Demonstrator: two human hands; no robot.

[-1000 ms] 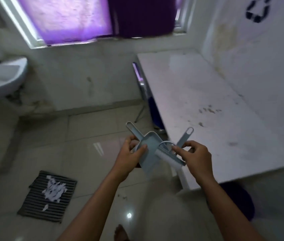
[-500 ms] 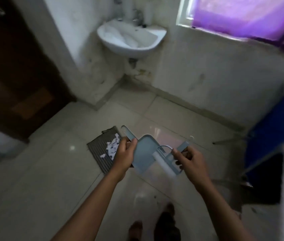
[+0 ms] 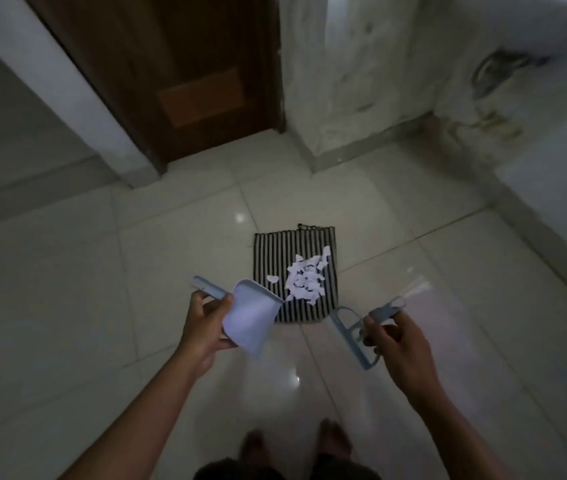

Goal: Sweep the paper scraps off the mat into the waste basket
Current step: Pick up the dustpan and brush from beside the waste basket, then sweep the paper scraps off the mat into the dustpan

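A black-and-white striped mat (image 3: 275,247) lies on the tiled floor ahead of me. A pile of white paper scraps (image 3: 305,280) sits on its right half, with one loose scrap (image 3: 272,278) to the left. My left hand (image 3: 206,323) grips the handle of a pale blue dustpan (image 3: 251,313), held above the mat's near left corner. My right hand (image 3: 396,337) holds a small pale blue brush (image 3: 351,327) just right of the mat's near edge. No waste basket is in view.
A dark wooden door (image 3: 185,77) stands beyond the mat, with a white wall corner (image 3: 344,91) to its right and a stained wall (image 3: 535,116) at far right. My feet (image 3: 296,441) show at the bottom on glossy white tiles.
My view has swung left from the table and sink to the door, and the mat now lies straight ahead. Dustpan and brush have separated, one in each hand.
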